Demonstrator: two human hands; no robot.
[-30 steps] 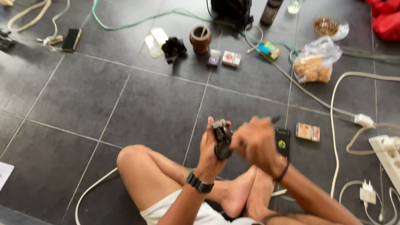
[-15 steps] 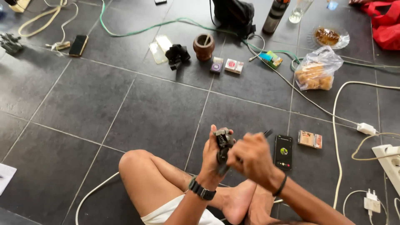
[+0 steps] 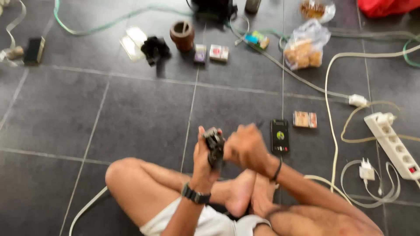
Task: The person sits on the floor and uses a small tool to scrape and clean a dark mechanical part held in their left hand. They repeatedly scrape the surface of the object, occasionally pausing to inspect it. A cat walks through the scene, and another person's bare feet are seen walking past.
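I sit cross-legged on a dark tiled floor. My left hand (image 3: 202, 158), with a black watch at the wrist, grips a small black mechanical part (image 3: 214, 145) held upright above my feet. My right hand (image 3: 246, 147) is closed in a fist against the part's right side; a thin dark tool tip (image 3: 260, 124) pokes out above it, blurred. A black phone (image 3: 279, 136) with a lit screen lies on the floor just right of my right hand.
A small box (image 3: 305, 119) lies beside the phone. A white power strip (image 3: 392, 144), charger (image 3: 366, 171) and white cables lie at right. Farther off are a brown cup (image 3: 182, 35), a black object (image 3: 155, 48), two small boxes (image 3: 218, 53) and a bag of snacks (image 3: 304, 46).
The view has tilted and shifted, so the floor objects sit higher in the frame. Both hands stay together on the black part, with the right hand shifting slightly against it.
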